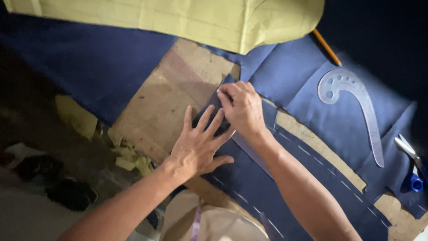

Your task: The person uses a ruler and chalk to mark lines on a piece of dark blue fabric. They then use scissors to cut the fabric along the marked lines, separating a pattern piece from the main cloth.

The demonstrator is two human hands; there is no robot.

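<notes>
Your left hand (198,145) is spread flat, fingers splayed, pressing the navy fabric strip (249,178) onto the wooden table (160,107), while your right hand (243,109) at its 1 o'clock pinches the strip's top corner, with the clear curved ruler (356,102) off at 3 o'clock.

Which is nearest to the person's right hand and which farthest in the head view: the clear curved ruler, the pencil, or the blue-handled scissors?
From the right hand:
1. Clear curved ruler, lying on the navy cloth to the hand's right.
2. Pencil, up and to the right, partly under the yellow paper.
3. Blue-handled scissors, at the far right edge.
</notes>
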